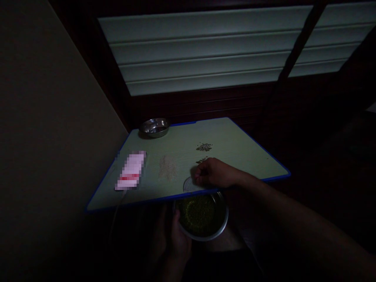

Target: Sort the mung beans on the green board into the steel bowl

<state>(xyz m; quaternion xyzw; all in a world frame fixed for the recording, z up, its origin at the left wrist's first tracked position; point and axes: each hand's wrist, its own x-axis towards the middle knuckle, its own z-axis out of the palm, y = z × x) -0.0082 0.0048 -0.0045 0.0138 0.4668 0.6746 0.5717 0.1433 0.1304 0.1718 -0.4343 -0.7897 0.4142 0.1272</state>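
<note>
Below the table's near edge, my left hand [179, 239] grips the left side of a metal bowl [226, 219], its thumb on the rim. Small greenish grains [197, 213] lie inside that bowl. My right hand [216, 172] is closed, fingers curled inward, just above the table's near edge; what they hold, if anything, is hidden. Partly under it is a pale round flat shape [189, 185], too dark to name. Right beyond the knuckles lies a small cluster of dark seeds [201, 160], and farther back a larger pile of seeds [204, 147].
A pale table with blue edging [246, 156] stands before me. On it are a shiny metal bowl [155, 128] at the back left, a phone [132, 170] with a cable, and a scattered light-coloured patch [168, 167]. A wall [73, 137] rises on the left. The room is dim.
</note>
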